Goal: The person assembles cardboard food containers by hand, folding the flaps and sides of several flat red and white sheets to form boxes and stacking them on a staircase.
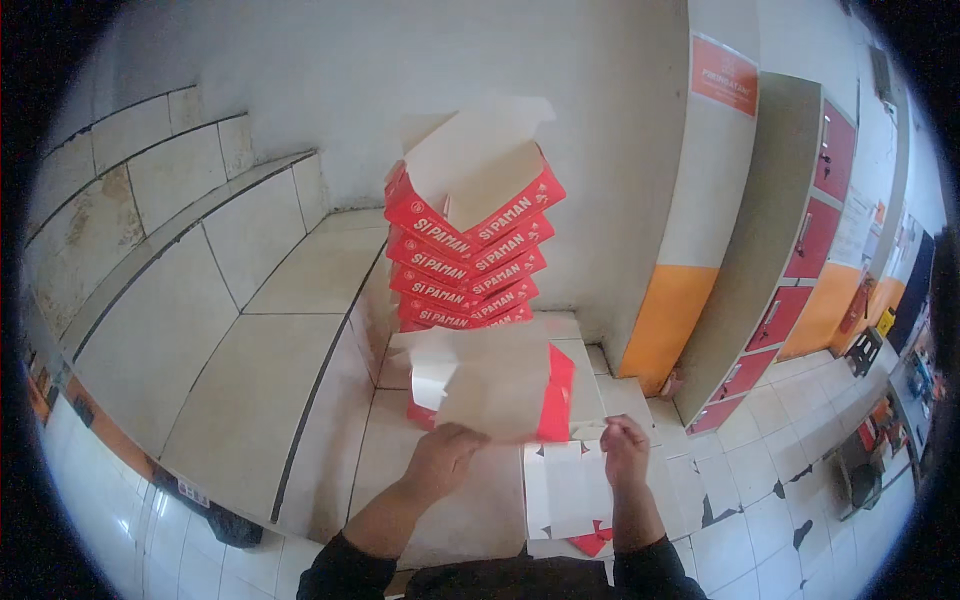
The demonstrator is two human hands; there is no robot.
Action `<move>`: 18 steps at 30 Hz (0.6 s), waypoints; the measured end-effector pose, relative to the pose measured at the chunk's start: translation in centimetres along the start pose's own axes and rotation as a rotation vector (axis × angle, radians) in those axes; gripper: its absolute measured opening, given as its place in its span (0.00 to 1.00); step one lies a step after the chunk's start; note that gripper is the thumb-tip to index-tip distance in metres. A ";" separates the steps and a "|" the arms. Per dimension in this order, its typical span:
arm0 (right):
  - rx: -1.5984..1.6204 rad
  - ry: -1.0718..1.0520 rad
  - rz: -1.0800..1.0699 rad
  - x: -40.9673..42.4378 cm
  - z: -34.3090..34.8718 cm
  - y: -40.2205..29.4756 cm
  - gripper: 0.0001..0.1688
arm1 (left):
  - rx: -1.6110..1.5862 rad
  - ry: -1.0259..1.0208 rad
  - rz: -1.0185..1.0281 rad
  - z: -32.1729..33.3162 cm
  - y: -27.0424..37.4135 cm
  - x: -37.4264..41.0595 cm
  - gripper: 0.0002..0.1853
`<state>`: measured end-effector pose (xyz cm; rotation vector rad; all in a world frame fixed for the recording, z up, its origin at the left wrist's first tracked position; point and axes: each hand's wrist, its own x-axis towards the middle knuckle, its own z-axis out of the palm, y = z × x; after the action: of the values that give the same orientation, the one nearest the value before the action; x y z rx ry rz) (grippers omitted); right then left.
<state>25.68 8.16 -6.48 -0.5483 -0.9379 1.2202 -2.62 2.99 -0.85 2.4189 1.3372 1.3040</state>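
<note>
A partly folded cardboard box (495,382), pale inside and red on its outer side, stands tilted in front of me, slightly blurred. My left hand (450,457) grips its near edge. On the right, my right hand (628,446) has its fingers closed at a small pale flap (589,430) by the box's near right corner. Flat cardboard blanks (568,487), white side up with some red showing beneath, lie below my right hand. Behind the box rises a stack of red boxes (471,259) with white lettering, set inside one another; the top one's lid stands up.
A tiled step (259,405) runs along the left, with higher tiled steps behind it. An orange-and-white pillar (667,315) and a locker cabinet with red doors (780,315) stand at right. Farther right are a black stool (865,351) and a cluttered table (885,442).
</note>
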 end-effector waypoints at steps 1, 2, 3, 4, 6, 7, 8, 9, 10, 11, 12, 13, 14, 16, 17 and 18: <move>-0.331 -0.026 -0.002 -0.1 -1.6 2.0 0.07 | 0.002 0.025 -0.004 1.1 -1.0 0.9 0.11; -0.667 -0.041 -0.002 -0.4 -3.5 4.2 0.05 | 0.051 0.021 -0.012 2.4 -2.1 1.8 0.11; -1.238 -0.241 -0.060 -0.8 -5.2 6.1 0.05 | 0.106 0.020 -0.024 3.7 -3.4 2.3 0.10; -1.542 -0.400 0.223 -2.3 -7.5 8.9 0.08 | 0.158 0.022 -0.029 4.7 -4.5 3.0 0.10; -1.612 -0.676 0.385 -7.3 -12.8 14.8 0.28 | 0.255 -0.110 -0.039 6.4 -7.0 3.4 0.09; -1.686 -0.921 0.334 -10.2 -17.4 18.6 0.42 | 0.289 -0.184 -0.028 7.5 -7.5 4.0 0.09; -1.761 -1.051 0.420 -12.8 -18.4 19.7 0.51 | 0.324 -0.204 -0.052 7.6 -8.0 3.8 0.08; -1.857 -1.217 0.541 -13.7 -17.2 18.9 0.46 | 0.355 -0.225 -0.077 7.8 -8.5 3.6 0.08; -1.930 -1.150 0.252 -15.3 -18.6 19.6 0.42 | 0.376 -0.250 -0.092 8.0 -8.4 3.9 0.08; -1.980 -1.066 -0.031 -17.1 -20.6 20.9 0.37 | 0.356 -0.224 -0.056 8.3 -8.1 4.3 0.08; -1.909 -1.068 0.058 -16.8 -20.1 20.9 0.33 | 0.348 -0.197 -0.035 8.1 -7.9 4.2 0.08; -1.838 -1.071 0.148 -16.4 -19.8 20.8 0.30 | 0.336 -0.170 -0.016 7.9 -7.9 4.0 0.09; -1.765 -1.072 0.236 -16.3 -19.3 20.7 0.27 | 0.350 -0.163 -0.029 7.8 -8.0 4.1 0.09; -1.703 -0.998 0.017 -17.0 -21.3 22.5 0.21 | 0.362 -0.157 -0.041 7.7 -7.9 4.9 0.09; -1.672 -0.955 -0.088 -17.6 -22.5 23.4 0.19 | 0.359 -0.170 -0.057 7.8 -7.9 5.3 0.09; -1.721 -1.031 -0.097 -17.7 -22.2 23.4 0.18 | 0.367 -0.178 -0.080 7.4 -8.2 5.6 0.09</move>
<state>30.68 0.78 -42.15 -1.1502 -2.8481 0.2084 -1.30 14.33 -5.56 2.5965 1.7267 0.8613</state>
